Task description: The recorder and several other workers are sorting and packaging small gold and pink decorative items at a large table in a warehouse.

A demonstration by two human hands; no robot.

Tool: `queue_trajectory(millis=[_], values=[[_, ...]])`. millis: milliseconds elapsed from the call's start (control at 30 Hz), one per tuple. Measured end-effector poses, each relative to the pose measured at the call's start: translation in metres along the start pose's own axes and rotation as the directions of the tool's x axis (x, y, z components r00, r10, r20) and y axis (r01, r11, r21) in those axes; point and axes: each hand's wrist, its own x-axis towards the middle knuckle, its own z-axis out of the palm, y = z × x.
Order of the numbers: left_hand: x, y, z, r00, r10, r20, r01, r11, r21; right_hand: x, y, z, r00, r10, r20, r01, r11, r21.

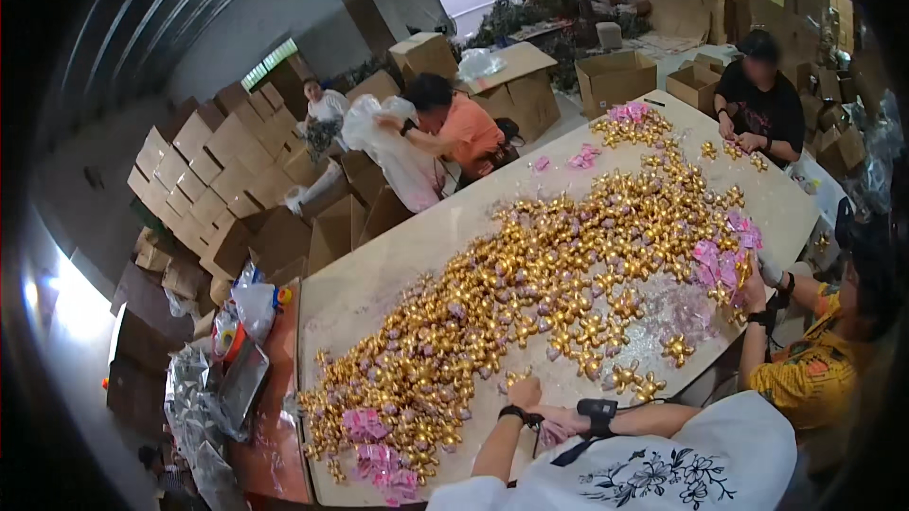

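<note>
A long pale table [379,274] carries a broad heap of gold flower-shaped ornaments [530,274]. My left hand [524,392] is at the near edge of the heap, fingers curled on one gold ornament [514,378]. My right hand [561,426] lies just right of it and close to it on the table, with something pinkish under the fingers; its grip is too small to make out. Both wrists wear black bands. Two loose gold ornaments [634,380] lie to the right of my hands. Small pink tags [379,454] are piled at the near left corner.
More pink tags [720,265] lie before a person in a yellow patterned shirt [814,369] at the right. A person in black [757,104] works at the far end. A person in orange [454,132] handles a white bag. Stacked cardboard boxes [218,161] and clear bags [199,397] fill the left.
</note>
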Motion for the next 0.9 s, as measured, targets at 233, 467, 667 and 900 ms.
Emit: queue_trajectory(millis=[233,467,667,900], values=[[0.015,-0.006,-0.023,0.896,-0.347,0.278,0.185,-0.277,-0.943,-0.038,-0.017,0.001,0.969,-0.139,0.203,0.148,0.989,-0.028],[-0.034,0.04,-0.142,0.983,-0.135,0.125,0.17,0.411,-0.896,-0.063,-0.032,-0.013,0.74,-0.349,0.575,0.614,0.698,-0.367],[-0.08,0.076,-0.169,0.981,0.13,0.143,0.079,0.405,-0.911,-0.078,-0.052,-0.025,0.605,-0.733,0.31,0.773,0.634,-0.008],[-0.09,0.085,-0.187,0.992,0.122,0.03,-0.068,0.725,-0.686,-0.094,-0.06,-0.008,0.54,-0.837,0.092,0.824,0.503,-0.259]])
